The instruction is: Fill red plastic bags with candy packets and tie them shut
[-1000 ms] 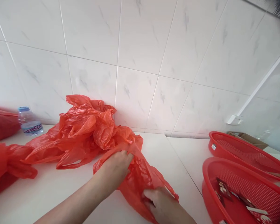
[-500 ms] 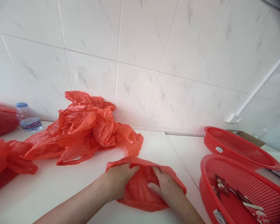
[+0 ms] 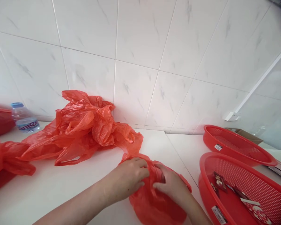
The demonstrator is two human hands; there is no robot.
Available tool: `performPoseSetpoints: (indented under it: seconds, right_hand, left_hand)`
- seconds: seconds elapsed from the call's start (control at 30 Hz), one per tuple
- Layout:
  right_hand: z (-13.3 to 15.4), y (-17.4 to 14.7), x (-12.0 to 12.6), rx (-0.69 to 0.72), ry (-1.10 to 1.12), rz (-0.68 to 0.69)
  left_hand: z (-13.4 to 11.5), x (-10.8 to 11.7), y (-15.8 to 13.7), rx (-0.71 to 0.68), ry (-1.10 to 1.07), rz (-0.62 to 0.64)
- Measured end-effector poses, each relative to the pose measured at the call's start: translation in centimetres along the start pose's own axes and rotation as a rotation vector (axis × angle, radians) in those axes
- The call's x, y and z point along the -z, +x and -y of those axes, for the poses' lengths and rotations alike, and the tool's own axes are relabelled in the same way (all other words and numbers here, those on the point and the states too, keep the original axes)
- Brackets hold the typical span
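A red plastic bag (image 3: 158, 207) sits on the white tabletop in front of me, its body puffed out and its upper part bunched. My left hand (image 3: 131, 178) is closed on the bag's upper left side, with curled fingers. On the right, my right hand (image 3: 170, 186) grips the gathered plastic near the bag's mouth, thumb and fingers bent around a fold. What the bag contains is hidden. Behind it lies a crumpled heap of red plastic bags (image 3: 84, 128) against the tiled wall.
To the right, a red plastic basket (image 3: 204, 175) holds several small dark packets (image 3: 220, 181); another red basket (image 3: 207, 139) stands behind it. A water bottle (image 3: 25, 120) with a blue cap is at far left, near a knotted red bag (image 3: 9, 159). A cardboard box (image 3: 248, 136) is at the back right.
The bag's wide-open mouth has been drawn together and its body now bulges toward me. My left hand came out from inside the bag and moved right, closer to my right hand.
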State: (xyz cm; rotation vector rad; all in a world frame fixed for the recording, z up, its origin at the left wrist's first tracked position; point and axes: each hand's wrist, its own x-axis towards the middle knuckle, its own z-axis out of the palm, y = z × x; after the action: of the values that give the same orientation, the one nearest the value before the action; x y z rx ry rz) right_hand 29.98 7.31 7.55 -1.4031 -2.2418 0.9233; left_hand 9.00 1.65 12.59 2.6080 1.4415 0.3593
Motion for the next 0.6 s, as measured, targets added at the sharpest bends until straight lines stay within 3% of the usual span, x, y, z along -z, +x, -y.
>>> performPoseSetpoints:
  seconds: [0.1, 0.27, 0.37, 0.47, 0.53, 0.6]
  right_hand:
    - [0.3, -0.4, 0.0, -0.033, -0.061, 0.132]
    - [-0.2, -0.8, 0.6, 0.001, -0.023, 0.165]
    - [-0.6, -0.8, 0.9, -0.085, -0.051, 0.075]
    - [-0.6, -0.8, 0.9, -0.109, -0.167, -0.090]
    - [-0.4, -0.7, 0.4, -0.062, -0.229, -0.115]
    - [-0.4, -0.5, -0.3, 0.002, -0.279, -0.055]
  left_hand:
    - [0.6, -0.9, 0.3, 0.054, 0.151, 0.009]
    - [3.2, -1.6, -0.2, 0.282, 0.261, 0.149]
    - [2.9, -0.4, -0.6, 0.190, 0.165, 0.026]
    - [1.0, 1.0, -0.5, -0.030, -0.015, -0.152]
    - [-0.3, 1.1, -0.2, -0.151, -0.097, -0.134]
    - [-0.8, 0.2, 0.1, -0.169, -0.110, -0.027]
